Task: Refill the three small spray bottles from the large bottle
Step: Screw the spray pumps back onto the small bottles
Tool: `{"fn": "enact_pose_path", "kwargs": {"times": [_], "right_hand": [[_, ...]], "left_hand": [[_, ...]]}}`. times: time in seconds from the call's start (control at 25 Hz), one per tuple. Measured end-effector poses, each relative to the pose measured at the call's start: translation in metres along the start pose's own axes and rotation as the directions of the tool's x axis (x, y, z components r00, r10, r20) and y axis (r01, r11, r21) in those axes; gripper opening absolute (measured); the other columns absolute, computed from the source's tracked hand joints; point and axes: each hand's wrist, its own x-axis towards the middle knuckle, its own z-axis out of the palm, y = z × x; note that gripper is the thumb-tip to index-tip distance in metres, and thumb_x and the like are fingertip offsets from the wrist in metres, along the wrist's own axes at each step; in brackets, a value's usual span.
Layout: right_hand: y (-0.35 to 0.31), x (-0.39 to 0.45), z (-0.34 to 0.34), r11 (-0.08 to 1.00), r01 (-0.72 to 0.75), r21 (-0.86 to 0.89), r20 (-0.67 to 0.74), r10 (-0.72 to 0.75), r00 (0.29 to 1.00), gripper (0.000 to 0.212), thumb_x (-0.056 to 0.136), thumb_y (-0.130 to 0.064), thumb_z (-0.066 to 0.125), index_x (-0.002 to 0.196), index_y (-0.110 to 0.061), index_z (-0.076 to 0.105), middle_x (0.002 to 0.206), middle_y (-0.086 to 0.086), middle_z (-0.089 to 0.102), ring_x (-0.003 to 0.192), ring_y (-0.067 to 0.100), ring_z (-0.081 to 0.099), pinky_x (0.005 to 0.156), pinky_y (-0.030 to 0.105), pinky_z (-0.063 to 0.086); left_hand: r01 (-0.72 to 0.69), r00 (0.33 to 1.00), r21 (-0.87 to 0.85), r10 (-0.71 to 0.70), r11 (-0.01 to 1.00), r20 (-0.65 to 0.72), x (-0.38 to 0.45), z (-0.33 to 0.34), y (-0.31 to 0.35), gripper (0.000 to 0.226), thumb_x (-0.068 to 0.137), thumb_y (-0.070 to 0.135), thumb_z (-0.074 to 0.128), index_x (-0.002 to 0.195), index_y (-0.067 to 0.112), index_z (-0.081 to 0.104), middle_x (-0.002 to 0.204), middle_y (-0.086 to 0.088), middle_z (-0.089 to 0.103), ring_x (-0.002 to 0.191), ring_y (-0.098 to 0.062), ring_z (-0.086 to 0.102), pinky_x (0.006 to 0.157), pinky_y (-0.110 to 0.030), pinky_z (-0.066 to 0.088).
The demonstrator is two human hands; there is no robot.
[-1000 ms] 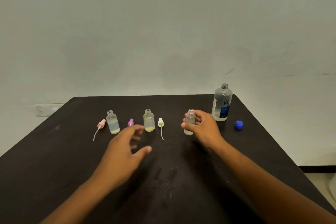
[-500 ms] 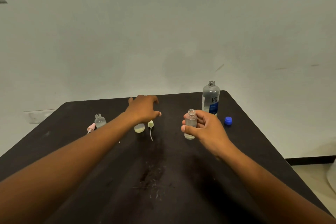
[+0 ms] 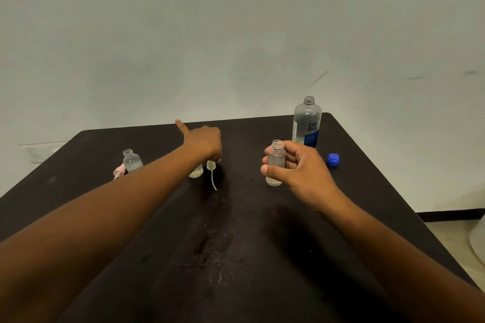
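Observation:
My right hand [image 3: 299, 173] grips the right small bottle [image 3: 275, 162], which is open-necked, upright and holds only a little liquid at the bottom. My left hand [image 3: 202, 141] hovers with fingers curled down over the middle small bottle [image 3: 195, 172] and the white spray head [image 3: 211, 165]; one finger sticks out to the back left. Whether it holds either I cannot tell. The left small bottle [image 3: 131, 161] stands open beside a pink spray head [image 3: 118, 171]. The large clear bottle [image 3: 307, 123] with a blue label stands uncapped behind my right hand.
A blue cap [image 3: 332, 159] lies on the dark table [image 3: 236, 244] to the right of the large bottle. My left forearm hides the space between the left and middle bottles. The table's right edge runs diagonally near my right arm; a pale wall stands behind.
My left hand reached forward from the near table to above the middle bottle, then curled its fingers down. My right hand kept its grip on the right small bottle.

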Motion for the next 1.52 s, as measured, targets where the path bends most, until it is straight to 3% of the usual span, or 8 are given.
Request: {"fn": "enact_pose_path", "kwargs": {"times": [0.4, 0.6, 0.8, 0.92, 1.0, 1.12, 1.28, 1.52], "right_hand": [[-0.005, -0.004, 0.0, 1.0, 0.012, 0.003, 0.002, -0.012, 1.0, 0.047, 0.082, -0.014, 0.082, 0.126, -0.02, 0.066, 0.11, -0.007, 0.074, 0.106, 0.006, 0.07, 0.092, 0.023, 0.056], [-0.014, -0.01, -0.004, 0.999, 0.03, 0.014, -0.015, -0.03, 0.999, 0.046, 0.082, -0.014, 0.083, 0.125, -0.019, 0.066, 0.11, -0.005, 0.075, 0.106, 0.007, 0.071, 0.098, 0.03, 0.056], [-0.029, -0.038, -0.005, 0.999, 0.034, 0.025, -0.034, -0.033, 0.999, 0.043, 0.082, -0.015, 0.083, 0.121, -0.022, 0.067, 0.107, -0.005, 0.076, 0.105, 0.007, 0.072, 0.099, 0.033, 0.057], [-0.038, -0.063, 0.0, 0.999, 0.026, 0.027, -0.031, -0.025, 0.999, 0.041, 0.081, -0.015, 0.084, 0.118, -0.024, 0.068, 0.106, -0.006, 0.076, 0.103, 0.007, 0.072, 0.099, 0.035, 0.057], [-0.046, -0.083, 0.005, 1.0, 0.024, 0.02, -0.022, -0.024, 0.999, 0.04, 0.081, -0.015, 0.084, 0.116, -0.026, 0.068, 0.105, -0.007, 0.076, 0.102, 0.006, 0.072, 0.099, 0.036, 0.057], [-0.06, -0.111, 0.017, 0.999, 0.043, 0.021, -0.01, -0.043, 0.999, 0.036, 0.081, -0.015, 0.085, 0.112, -0.025, 0.07, 0.101, -0.007, 0.077, 0.098, 0.007, 0.073, 0.097, 0.037, 0.058], [-0.079, -0.142, 0.036, 0.997, 0.083, 0.004, 0.011, -0.083, 0.996, 0.035, 0.081, -0.019, 0.085, 0.113, -0.026, 0.071, 0.101, -0.008, 0.077, 0.098, 0.007, 0.073, 0.096, 0.038, 0.059], [-0.111, -0.179, 0.06, 0.983, 0.181, -0.042, 0.04, -0.179, 0.983, 0.036, 0.082, -0.026, 0.084, 0.115, -0.029, 0.071, 0.102, -0.009, 0.076, 0.099, 0.006, 0.071, 0.094, 0.033, 0.059]], "left_hand": [[0.005, 0.999, -0.049, -0.008, 0.999, -0.048, -0.005, -0.007, 0.003, 0.015, 0.083, 0.011, 0.069, 0.075, 0.013, 0.056, 0.07, -0.002, 0.063, 0.076, -0.02, 0.057, 0.113, -0.079, -0.004], [-0.021, 0.987, -0.216, -0.014, 0.976, -0.159, -0.013, -0.024, 0.006, 0.012, 0.083, 0.021, 0.076, 0.084, 0.016, 0.066, 0.082, -0.001, 0.07, 0.094, -0.023, 0.064, 0.116, -0.073, 0.003], [-0.18, 0.935, -0.424, 0.022, 0.888, -0.353, -0.063, -0.055, 0.008, 0.012, 0.09, 0.033, 0.075, 0.087, 0.022, 0.077, 0.086, 0.007, 0.072, 0.096, -0.017, 0.064, 0.12, -0.062, 0.016], [-0.28, 0.921, -0.573, 0.047, 0.77, -0.388, -0.104, -0.069, -0.003, 0.009, 0.087, 0.033, 0.077, 0.088, 0.025, 0.08, 0.088, 0.008, 0.074, 0.091, -0.014, 0.066, 0.11, -0.052, 0.04], [-0.339, 0.914, -0.652, 0.073, 0.678, -0.399, -0.138, -0.077, -0.013, 0.008, 0.087, 0.029, 0.078, 0.091, 0.023, 0.082, 0.089, 0.008, 0.076, 0.091, -0.013, 0.07, 0.093, -0.038, 0.055], [-0.41, 0.888, -0.706, 0.074, 0.577, -0.454, -0.19, -0.093, -0.03, 0.009, 0.089, 0.025, 0.078, 0.094, 0.02, 0.082, 0.091, 0.009, 0.076, 0.089, -0.006, 0.07, 0.074, -0.018, 0.052], [-0.489, 0.842, -0.73, 0.039, 0.478, -0.538, -0.25, -0.119, -0.05, 0.009, 0.088, 0.025, 0.079, 0.095, 0.02, 0.082, 0.09, 0.011, 0.077, 0.086, 0.0, 0.07, 0.069, -0.012, 0.046], [-0.607, 0.73, -0.658, -0.015, 0.445, -0.683, -0.307, -0.145, -0.071, 0.008, 0.089, 0.026, 0.078, 0.094, 0.022, 0.082, 0.09, 0.013, 0.077, 0.085, 0.003, 0.069, 0.064, 0.002, 0.044]]}}
